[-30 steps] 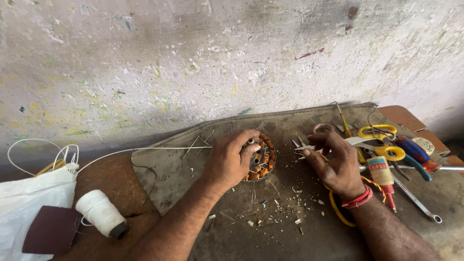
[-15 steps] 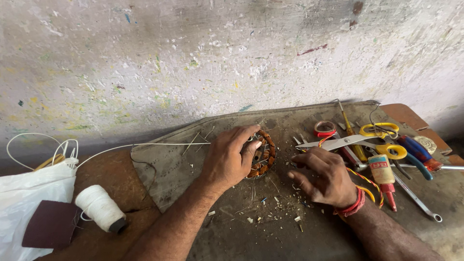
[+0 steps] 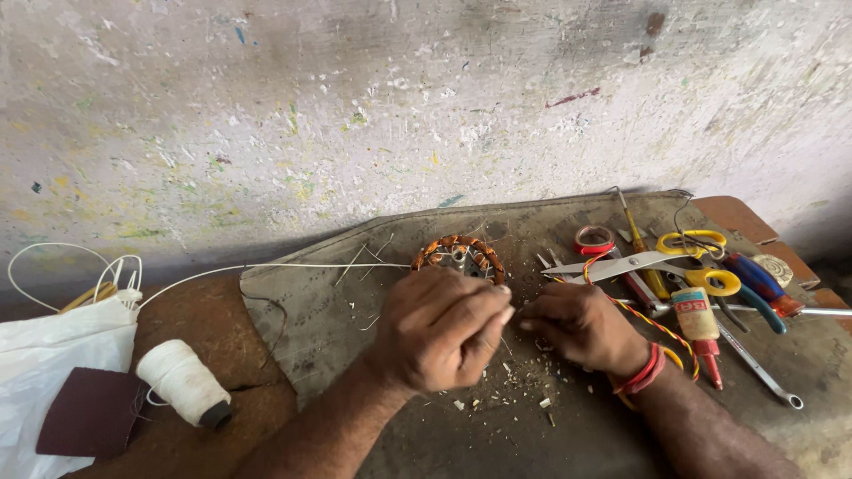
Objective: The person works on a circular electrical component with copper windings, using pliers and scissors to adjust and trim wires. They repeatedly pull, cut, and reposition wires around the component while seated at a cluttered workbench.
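Observation:
A round motor stator wound with copper wire (image 3: 457, 251) lies on a worn grey mat (image 3: 346, 328) by the wall. My left hand (image 3: 439, 333) is just in front of it, fingers curled, no longer touching it. My right hand (image 3: 581, 326), with a red thread band at the wrist, lies beside it on the mat. The fingertips of both hands meet at about the same spot. Whatever is pinched between them is too small to see. A thin white cord (image 3: 293, 265) runs from the left to the stator.
Right of my hands lie yellow-handled scissors (image 3: 639, 263), a red tape roll (image 3: 593, 238), screwdrivers, a small tube (image 3: 697, 319) and a spanner (image 3: 754, 364). At the left are a white thread spool (image 3: 182, 383), a white bag (image 3: 44, 372) and a dark red pad (image 3: 89, 412). Small scraps litter the mat.
My left hand has let go of the stator and drawn back toward me. My right hand has moved left from the tools to meet it.

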